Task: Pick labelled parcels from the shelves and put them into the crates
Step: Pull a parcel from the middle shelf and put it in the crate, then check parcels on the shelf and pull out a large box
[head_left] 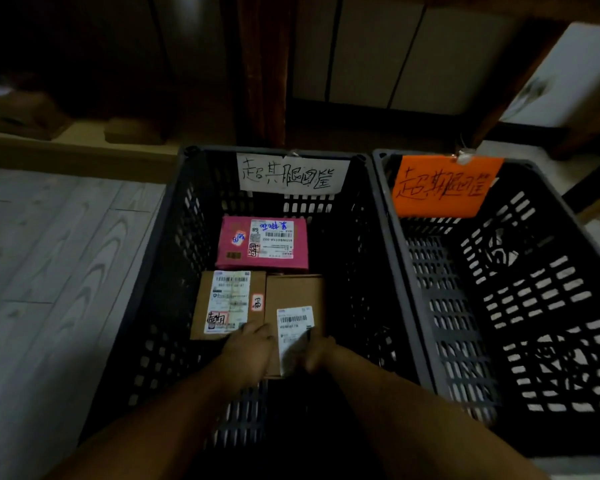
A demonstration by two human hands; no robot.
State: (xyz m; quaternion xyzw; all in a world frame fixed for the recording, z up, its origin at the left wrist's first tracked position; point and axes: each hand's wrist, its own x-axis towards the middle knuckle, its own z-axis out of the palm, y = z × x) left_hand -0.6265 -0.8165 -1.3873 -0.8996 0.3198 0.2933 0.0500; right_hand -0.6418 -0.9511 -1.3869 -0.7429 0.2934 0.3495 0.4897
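Note:
Both my hands reach down into the left black crate (174,244), which carries a white handwritten sign (291,173). My left hand (248,349) and my right hand (317,355) grip the near end of a brown cardboard parcel (293,292) with a white shipping label, one hand on each side. The parcel lies low in the crate, beside another brown labelled parcel (227,303) to its left. A pink labelled parcel (262,242) lies behind them on the crate floor.
A second black crate (541,306) with an orange handwritten sign (444,185) stands to the right, with no parcels visible inside. Pale wooden flooring (49,271) lies to the left. Dark shelving and cabinet doors stand behind the crates.

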